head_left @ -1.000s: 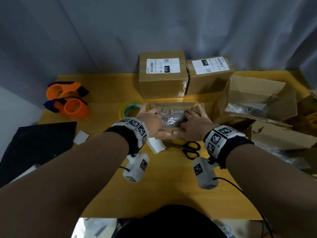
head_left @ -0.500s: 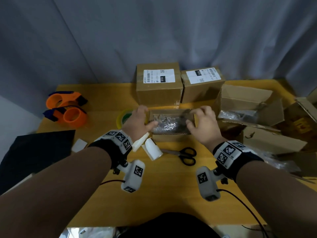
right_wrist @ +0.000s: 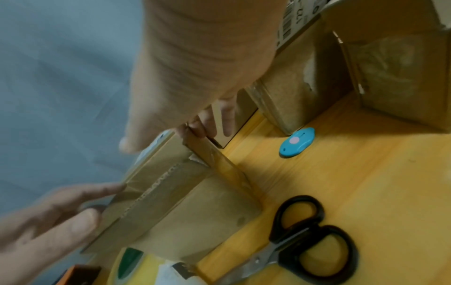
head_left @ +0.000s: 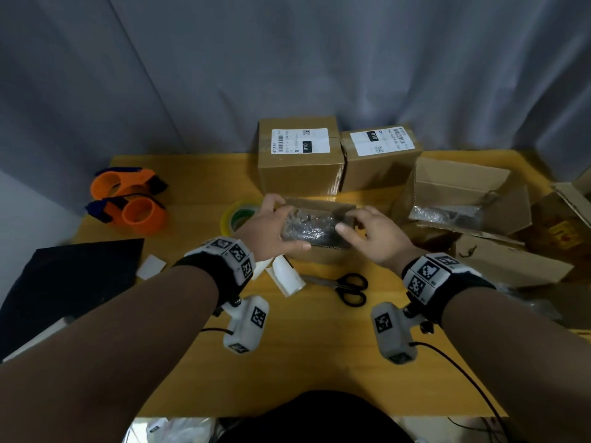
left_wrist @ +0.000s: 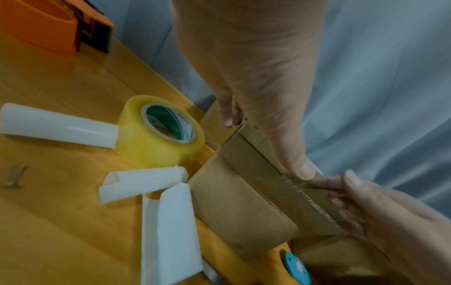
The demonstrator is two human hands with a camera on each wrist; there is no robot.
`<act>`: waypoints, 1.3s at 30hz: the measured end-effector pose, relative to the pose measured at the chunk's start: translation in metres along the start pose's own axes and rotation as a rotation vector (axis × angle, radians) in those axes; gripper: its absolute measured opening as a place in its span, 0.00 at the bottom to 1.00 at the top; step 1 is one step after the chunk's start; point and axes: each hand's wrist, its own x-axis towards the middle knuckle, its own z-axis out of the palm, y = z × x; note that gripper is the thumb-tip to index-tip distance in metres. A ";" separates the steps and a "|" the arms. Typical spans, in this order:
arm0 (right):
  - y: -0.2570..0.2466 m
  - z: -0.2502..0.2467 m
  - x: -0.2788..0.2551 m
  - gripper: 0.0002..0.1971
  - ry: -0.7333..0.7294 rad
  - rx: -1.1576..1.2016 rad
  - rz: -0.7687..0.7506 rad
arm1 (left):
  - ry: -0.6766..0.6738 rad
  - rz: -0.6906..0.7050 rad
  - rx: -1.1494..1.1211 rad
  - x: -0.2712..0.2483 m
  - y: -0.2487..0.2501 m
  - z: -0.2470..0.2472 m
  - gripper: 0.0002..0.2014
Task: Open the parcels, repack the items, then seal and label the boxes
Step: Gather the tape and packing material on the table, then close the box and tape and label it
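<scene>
Yellow table (head_left: 179, 362): two labelled boxes (head_left: 299, 155) look done. Left hand (head_left: 268, 230) and right hand (head_left: 375, 238) pinch the open small box (head_left: 319, 254), its wrapped item (head_left: 308, 225) inside; sealing and labelling remain.

Small open cardboard box (head_left: 319, 251) mid-table — flaps up, crinkly plastic-wrapped item (head_left: 308, 227) at its mouth

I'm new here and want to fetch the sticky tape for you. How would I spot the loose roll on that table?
Start at the two sealed, labelled boxes at the back of the yellow table. Come forward to the small open box both hands are working on; the tape roll stands just left of it. It is clear yellowish with a green core, unlike the orange dispensers further left.
</scene>
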 end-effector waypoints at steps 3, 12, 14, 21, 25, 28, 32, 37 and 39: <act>-0.004 -0.001 0.015 0.18 0.103 0.091 0.078 | -0.003 -0.028 0.026 0.011 0.003 -0.007 0.45; -0.003 -0.006 0.031 0.36 -0.031 0.154 0.171 | 0.020 0.016 -0.060 0.022 -0.008 -0.010 0.36; -0.003 -0.008 0.030 0.37 -0.020 0.170 0.154 | 0.029 0.052 -0.169 0.018 -0.010 -0.007 0.34; -0.008 0.002 0.023 0.31 -0.110 0.346 0.082 | -0.309 0.103 0.056 0.016 -0.007 0.001 0.52; -0.005 0.004 0.021 0.43 -0.284 0.227 0.050 | -0.081 0.073 -0.003 0.023 -0.007 0.006 0.30; -0.005 0.004 0.023 0.36 -0.167 0.049 0.030 | 0.003 0.066 0.066 0.027 -0.002 0.006 0.25; -0.012 0.009 0.021 0.44 0.062 -0.146 0.029 | 0.160 0.064 0.313 0.023 0.008 0.009 0.32; -0.013 0.022 0.029 0.34 0.041 -0.433 -0.056 | 0.129 0.113 0.557 0.024 0.007 0.015 0.41; -0.017 0.026 0.031 0.27 0.004 -0.446 -0.121 | -0.026 0.182 0.511 0.033 0.002 0.017 0.33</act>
